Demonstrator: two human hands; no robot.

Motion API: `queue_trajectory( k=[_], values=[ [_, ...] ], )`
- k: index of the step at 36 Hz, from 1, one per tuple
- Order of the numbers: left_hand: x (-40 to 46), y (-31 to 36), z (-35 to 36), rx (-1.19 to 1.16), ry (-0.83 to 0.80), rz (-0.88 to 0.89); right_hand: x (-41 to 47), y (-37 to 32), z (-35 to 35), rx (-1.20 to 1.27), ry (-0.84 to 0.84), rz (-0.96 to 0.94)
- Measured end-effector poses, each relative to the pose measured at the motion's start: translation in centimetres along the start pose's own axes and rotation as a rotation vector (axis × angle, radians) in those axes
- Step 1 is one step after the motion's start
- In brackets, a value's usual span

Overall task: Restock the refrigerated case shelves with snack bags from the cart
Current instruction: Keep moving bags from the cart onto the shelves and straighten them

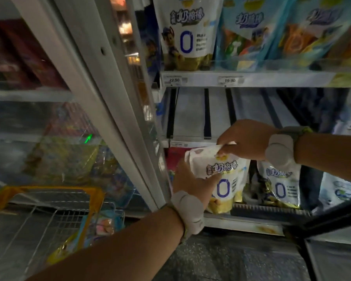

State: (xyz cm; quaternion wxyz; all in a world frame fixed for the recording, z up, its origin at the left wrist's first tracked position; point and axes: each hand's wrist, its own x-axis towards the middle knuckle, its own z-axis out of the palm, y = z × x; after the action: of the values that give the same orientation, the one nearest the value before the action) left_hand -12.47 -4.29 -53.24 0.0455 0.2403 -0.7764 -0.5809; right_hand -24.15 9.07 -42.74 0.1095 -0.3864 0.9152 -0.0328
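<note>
Shelves (251,80) of the refrigerated case are filling the right of the scene, the wire cart (55,211) sitting near left. I am holding a white cheese-stick bag (221,169) at the lower shelf: my left hand (193,183) curling round its left edge, my right hand (243,138) pinching its folded top.

I look into a dim shop aisle: a speckled grey floor (231,258), a pale metal door frame (101,82) running diagonally, reflective glass door panel (39,128) at left, white price-tag strip (211,79) above.
</note>
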Motion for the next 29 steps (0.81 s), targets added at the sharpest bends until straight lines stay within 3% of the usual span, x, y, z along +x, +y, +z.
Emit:
queue_trajectory(
  k=[3,11,17,24,29],
  values=[
    [1.0,-0.6,1.7,-0.075,0.087,-0.022,0.9,0.3,0.5,0.028,0.048,-0.018],
    [4.6,-0.1,4.4,0.013,0.307,-0.055,4.5,2.1,1.4,0.062,0.188,-0.048],
    [7.6,-1.6,4.6,-0.072,0.387,0.044,7.5,2.9,2.3,0.027,0.297,-0.062],
    [9.9,-1.7,5.5,0.024,0.392,0.057,10.0,3.1,2.9,-0.059,0.519,-0.129],
    [12.3,-1.3,5.6,-0.073,0.395,0.041,12.3,3.0,3.0,-0.159,0.606,-0.205]
  ],
)
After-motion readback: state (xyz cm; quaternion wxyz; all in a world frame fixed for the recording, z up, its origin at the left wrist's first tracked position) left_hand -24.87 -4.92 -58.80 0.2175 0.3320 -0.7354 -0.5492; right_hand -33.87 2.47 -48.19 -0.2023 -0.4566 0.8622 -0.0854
